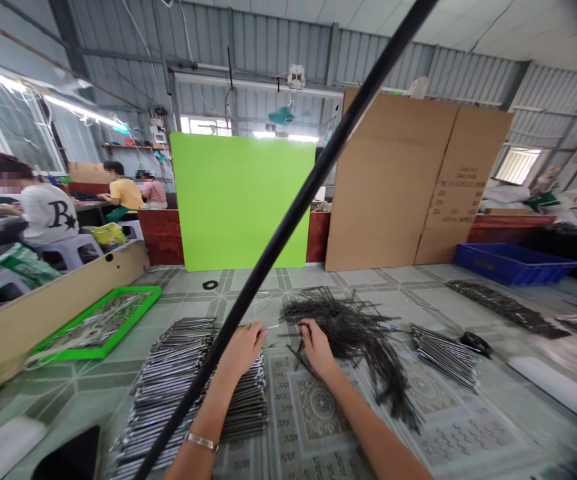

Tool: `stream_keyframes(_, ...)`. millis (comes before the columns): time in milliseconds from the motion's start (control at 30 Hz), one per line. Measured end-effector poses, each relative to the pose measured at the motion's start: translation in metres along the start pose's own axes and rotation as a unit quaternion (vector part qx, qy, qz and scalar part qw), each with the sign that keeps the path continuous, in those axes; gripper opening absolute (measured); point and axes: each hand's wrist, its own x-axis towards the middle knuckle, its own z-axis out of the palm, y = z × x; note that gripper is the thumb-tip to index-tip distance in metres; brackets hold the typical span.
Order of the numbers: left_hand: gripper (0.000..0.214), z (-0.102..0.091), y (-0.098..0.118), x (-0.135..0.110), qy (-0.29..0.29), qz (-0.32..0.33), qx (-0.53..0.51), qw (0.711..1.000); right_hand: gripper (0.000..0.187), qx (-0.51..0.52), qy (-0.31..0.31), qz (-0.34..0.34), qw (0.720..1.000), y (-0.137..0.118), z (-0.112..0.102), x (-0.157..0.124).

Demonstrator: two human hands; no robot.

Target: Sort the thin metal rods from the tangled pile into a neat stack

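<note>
My left hand (241, 350) sits at the near edge of a tall stack of straight metal rods (183, 393), its fingers pinched on a thin wire (268, 327). My right hand (315, 348) rests at the edge of a tangled heap of dark wires (351, 330), its fingers curled down among them. I cannot tell whether those fingers grip anything. A smaller bundle of straight rods (443, 357) lies to the right of the heap, on a patterned grey mat (318, 407).
A black pole (288, 227) crosses the view close to the camera. A green tray (95, 323) of wires lies at left, with a cardboard board beyond. A blue plastic crate (513, 263) stands far right. Several seated co-workers (48, 213) work at far left.
</note>
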Motion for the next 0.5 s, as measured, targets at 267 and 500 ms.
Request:
stream_keyframes(267, 0.024, 0.011, -0.003, 0.002, -0.020, -0.012, -0.011, 1.000, 0.035, 0.188, 0.178, 0.141, 0.956, 0.030, -0.006, 0.014)
stream_keyframes(500, 0.025, 0.015, -0.002, 0.002, -0.026, -0.018, -0.042, 0.999, 0.028, 0.113, 0.154, 0.096, 0.977, 0.025, -0.016, 0.012)
